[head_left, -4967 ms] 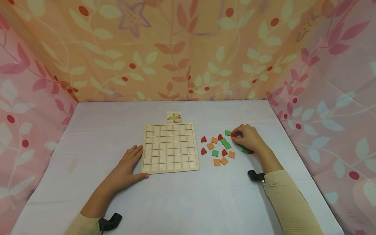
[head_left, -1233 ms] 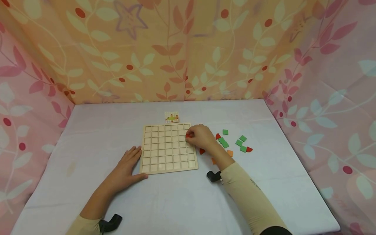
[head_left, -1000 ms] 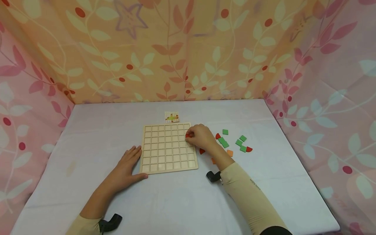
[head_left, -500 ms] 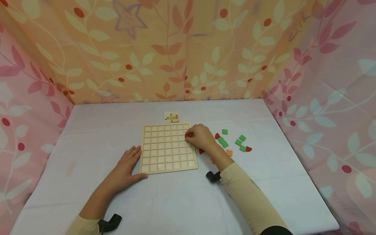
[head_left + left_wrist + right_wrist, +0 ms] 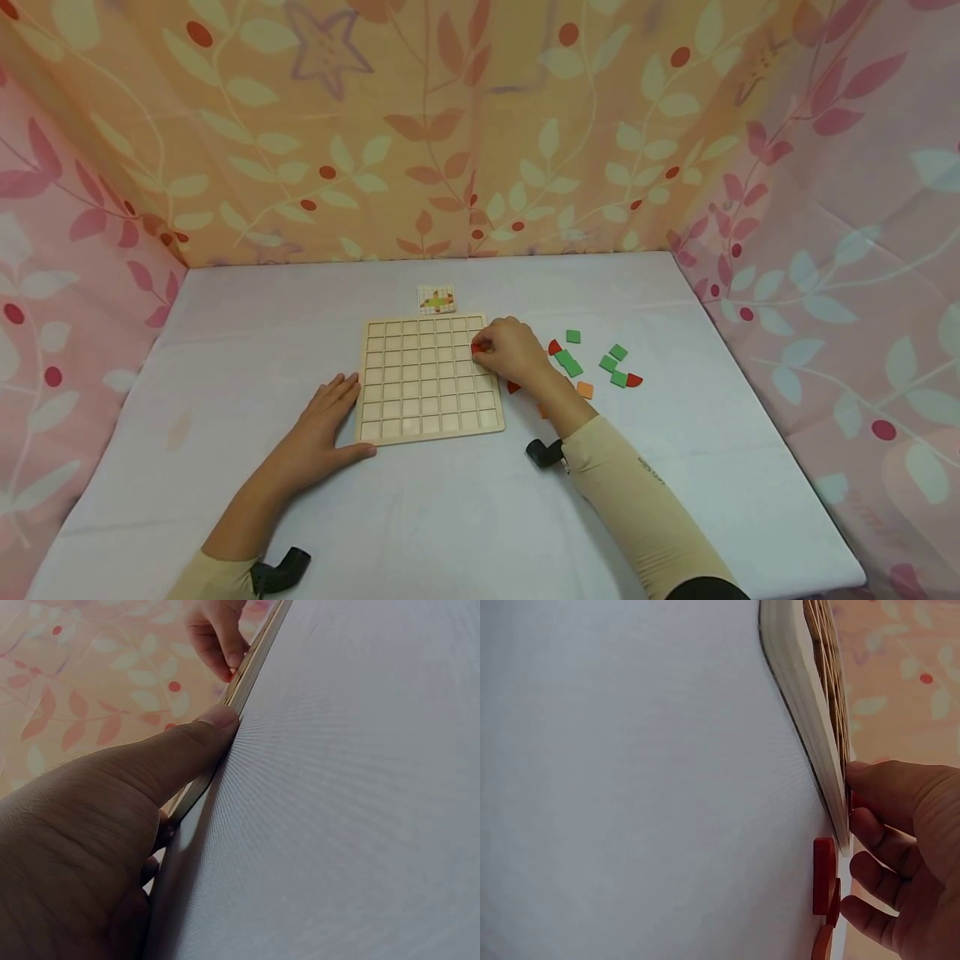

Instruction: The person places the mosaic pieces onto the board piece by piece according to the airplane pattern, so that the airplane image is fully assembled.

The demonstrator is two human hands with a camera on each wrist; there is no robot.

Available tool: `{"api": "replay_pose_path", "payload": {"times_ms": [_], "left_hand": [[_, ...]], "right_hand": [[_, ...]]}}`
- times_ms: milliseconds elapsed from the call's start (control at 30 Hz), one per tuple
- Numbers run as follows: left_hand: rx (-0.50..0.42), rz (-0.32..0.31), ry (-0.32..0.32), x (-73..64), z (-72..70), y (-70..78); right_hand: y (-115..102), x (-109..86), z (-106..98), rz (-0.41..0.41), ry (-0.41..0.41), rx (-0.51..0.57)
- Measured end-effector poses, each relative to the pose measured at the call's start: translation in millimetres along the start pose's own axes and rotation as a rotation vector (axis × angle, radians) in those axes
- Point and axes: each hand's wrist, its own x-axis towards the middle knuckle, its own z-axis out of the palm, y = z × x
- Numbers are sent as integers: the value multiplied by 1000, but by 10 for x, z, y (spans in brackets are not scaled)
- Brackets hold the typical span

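Observation:
A square wooden grid board lies on the white-covered table. My left hand rests against its left edge with fingers extended, the thumb at the near left corner; in the left wrist view, the thumb touches the board's edge. Over the right side of the grid, my right hand pinches a small red quarter-circle tile between thumb and forefinger. In the right wrist view those fingertips are right at the board's top, partly hiding the tile. The visible grid cells hold no tiles.
Right of the board lie several green square tiles, an orange tile and more red tiles. My right forearm hides part of this group. A small pattern card sits behind the board. Patterned cloth encloses the table.
From the tile group at the right, my right hand has carried the red tile left to the board's right side. Over the last second it barely moves. My left hand stays put.

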Motion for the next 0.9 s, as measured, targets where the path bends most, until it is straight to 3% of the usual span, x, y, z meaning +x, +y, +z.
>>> {"api": "replay_pose_path", "payload": {"times_ms": [400, 900], "left_hand": [[-1, 1, 5, -9, -2, -11], [-15, -12, 0, -19, 4, -3]], "right_hand": [[-28, -18, -71, -31, -28, -27], [-19, -410, -644, -147, 69, 68]]}}
